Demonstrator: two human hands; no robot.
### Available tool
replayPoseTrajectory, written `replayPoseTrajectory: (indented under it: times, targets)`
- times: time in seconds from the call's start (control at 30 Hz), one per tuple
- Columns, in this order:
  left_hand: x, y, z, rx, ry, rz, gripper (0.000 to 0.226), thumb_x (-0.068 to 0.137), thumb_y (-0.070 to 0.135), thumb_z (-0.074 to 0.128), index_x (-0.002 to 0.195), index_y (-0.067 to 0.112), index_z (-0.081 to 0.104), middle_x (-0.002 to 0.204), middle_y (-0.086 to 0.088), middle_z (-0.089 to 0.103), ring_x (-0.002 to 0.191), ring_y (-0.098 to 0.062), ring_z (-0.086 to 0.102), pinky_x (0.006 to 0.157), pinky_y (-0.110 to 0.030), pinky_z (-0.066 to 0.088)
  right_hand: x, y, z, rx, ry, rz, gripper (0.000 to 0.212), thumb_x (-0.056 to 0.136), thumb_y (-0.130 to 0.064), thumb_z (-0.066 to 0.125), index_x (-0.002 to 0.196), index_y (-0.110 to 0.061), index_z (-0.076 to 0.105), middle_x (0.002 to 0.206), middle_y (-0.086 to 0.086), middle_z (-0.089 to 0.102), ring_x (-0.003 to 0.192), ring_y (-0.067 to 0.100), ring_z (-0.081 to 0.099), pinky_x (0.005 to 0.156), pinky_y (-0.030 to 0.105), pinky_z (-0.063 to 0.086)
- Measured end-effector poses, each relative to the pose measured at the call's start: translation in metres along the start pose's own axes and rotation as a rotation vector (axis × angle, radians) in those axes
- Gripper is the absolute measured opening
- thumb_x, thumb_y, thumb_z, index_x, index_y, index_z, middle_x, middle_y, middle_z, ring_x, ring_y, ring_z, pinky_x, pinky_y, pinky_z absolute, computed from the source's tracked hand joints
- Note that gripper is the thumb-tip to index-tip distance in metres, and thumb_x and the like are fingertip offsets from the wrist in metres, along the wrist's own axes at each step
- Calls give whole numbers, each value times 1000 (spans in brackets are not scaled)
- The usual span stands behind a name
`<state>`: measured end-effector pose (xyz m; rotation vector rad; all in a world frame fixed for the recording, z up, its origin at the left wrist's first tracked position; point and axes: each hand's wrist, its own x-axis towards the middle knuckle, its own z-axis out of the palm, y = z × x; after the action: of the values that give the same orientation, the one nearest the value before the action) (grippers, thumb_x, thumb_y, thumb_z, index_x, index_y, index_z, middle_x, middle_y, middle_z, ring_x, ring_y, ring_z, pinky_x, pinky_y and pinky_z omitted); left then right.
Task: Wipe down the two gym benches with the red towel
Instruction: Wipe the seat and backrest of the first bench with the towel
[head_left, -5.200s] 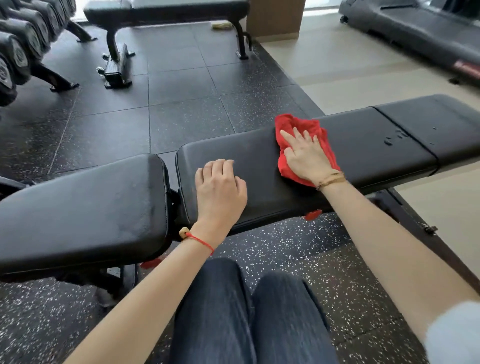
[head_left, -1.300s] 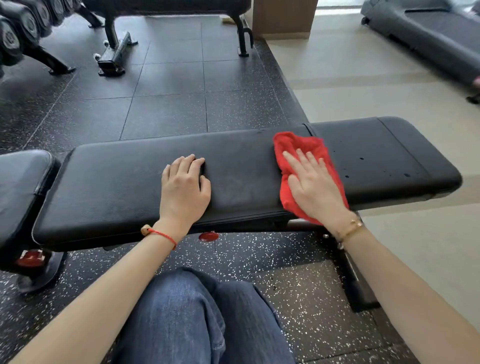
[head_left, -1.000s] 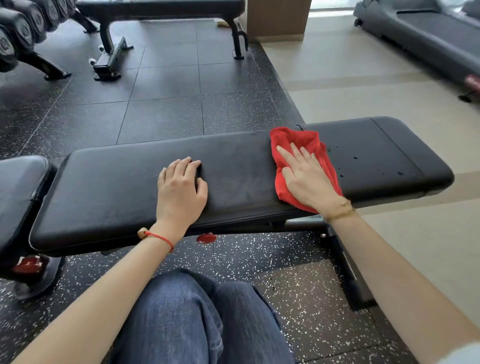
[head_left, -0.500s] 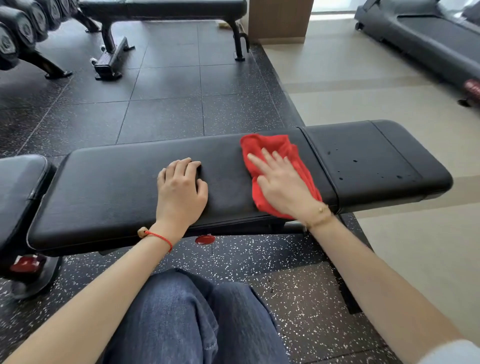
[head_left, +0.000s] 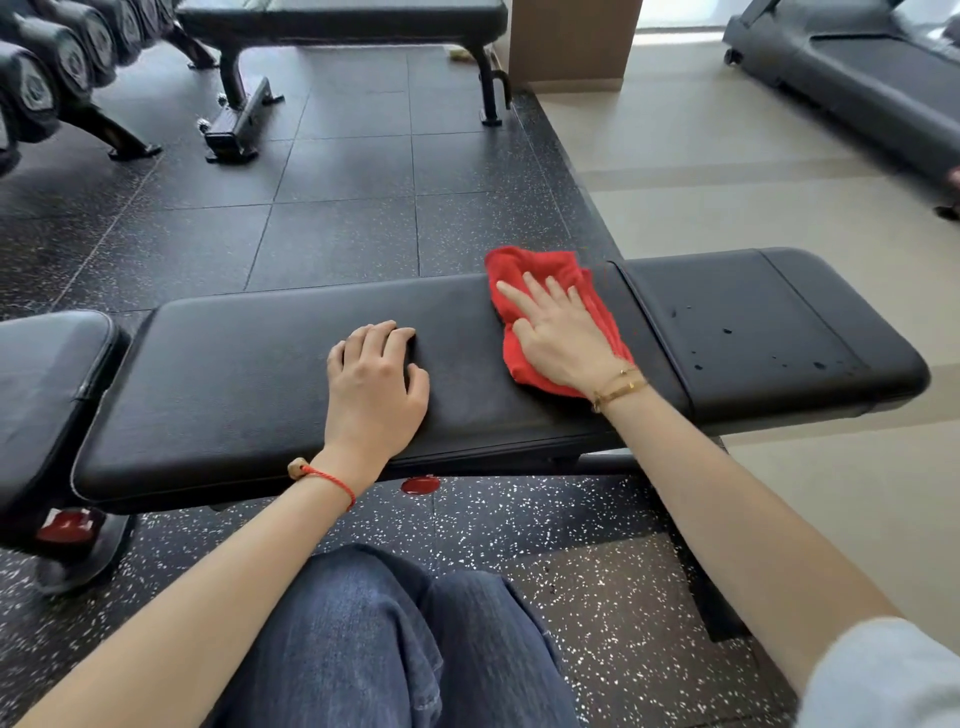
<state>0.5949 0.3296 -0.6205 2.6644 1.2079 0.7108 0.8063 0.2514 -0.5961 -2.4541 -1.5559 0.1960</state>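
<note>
A black padded gym bench (head_left: 234, 374) runs across the view in front of my knees. The red towel (head_left: 540, 270) lies crumpled on its long pad, just left of the seam with the shorter end pad (head_left: 769, 312). My right hand (head_left: 558, 338) presses flat on the towel, fingers spread and pointing away from me. My left hand (head_left: 376, 387) rests palm down on the bare pad to the left, fingers curled, holding nothing. Small dark droplets dot the end pad. A second black bench (head_left: 337, 15) stands on the far side of the floor.
Another black pad (head_left: 41, 395) butts against the near bench at the left. A dumbbell rack (head_left: 47, 78) stands at the back left, a treadmill (head_left: 857, 67) at the back right, a wooden column (head_left: 571, 41) between. Dark rubber floor tiles (head_left: 337, 208) separate the two benches.
My right hand first slid the towel left along the pad, then pushed it back to the right and away from me. My left hand has stayed in place.
</note>
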Motion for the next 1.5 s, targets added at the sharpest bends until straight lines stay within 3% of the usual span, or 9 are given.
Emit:
replayPoseTrajectory:
  times: [0.17,0.4,0.6,0.73,0.87,0.97,1.2,1.37,1.5]
  targets:
    - [0,-2,1,1,0,3,39,89,20,54,127,12,59,134,-7,58,129,-28,47,112,-46,32,-55,1,7,39,29,-213,58,96,-26,37,151,-36,26,162,0,20,150,25,14,123,40,3]
    - [0,0,1,7,0,-2,40,89,20,52,127,12,59,135,-7,57,130,-28,47,113,-46,31,26,26,-7,-12,10,143,54,101,-29,27,154,-31,19,164,4,10,150,28,7,122,43,-1]
    - [2,0,0,-7,7,-28,39,86,19,54,124,14,62,133,-5,60,128,-27,49,111,-46,33,16,-53,17,-51,14,-91,55,100,-29,31,154,-31,20,163,6,13,149,30,11,121,45,2]
    - [2,-3,0,-25,13,-12,41,85,19,51,124,14,63,134,-5,60,128,-27,49,111,-46,33,-39,-59,26,-22,56,-210,57,97,-28,37,153,-32,24,162,4,18,149,27,13,122,41,2]
    - [1,-5,0,-34,13,0,41,88,20,50,126,14,61,136,-5,58,130,-26,48,112,-45,32,-53,-5,8,-44,97,-63,56,98,-25,39,152,-31,28,161,5,22,149,27,18,122,41,5]
    - [0,-5,0,-34,3,4,40,89,20,51,128,14,60,137,-5,57,130,-26,47,113,-45,31,-47,18,-3,-32,77,97,55,99,-26,35,153,-33,22,163,5,15,150,27,11,122,40,1]
    - [-1,-7,1,-27,-4,6,39,91,19,51,129,14,59,138,-6,56,132,-26,46,114,-45,31,-103,8,8,30,107,-45,57,95,-31,31,151,-38,25,162,-2,20,150,23,13,123,37,1]
    - [-2,-6,0,-20,-14,11,40,92,19,50,131,13,58,140,-7,55,133,-27,45,115,-46,31,-95,55,-4,13,98,75,56,95,-31,28,150,-40,26,162,-2,19,150,24,13,122,38,1]
    - [-1,-5,-1,-22,-25,14,40,93,19,49,132,12,57,140,-7,55,133,-27,44,115,-45,30,-62,55,-10,41,36,112,54,100,-24,32,152,-37,23,163,0,12,151,26,7,122,41,-2]
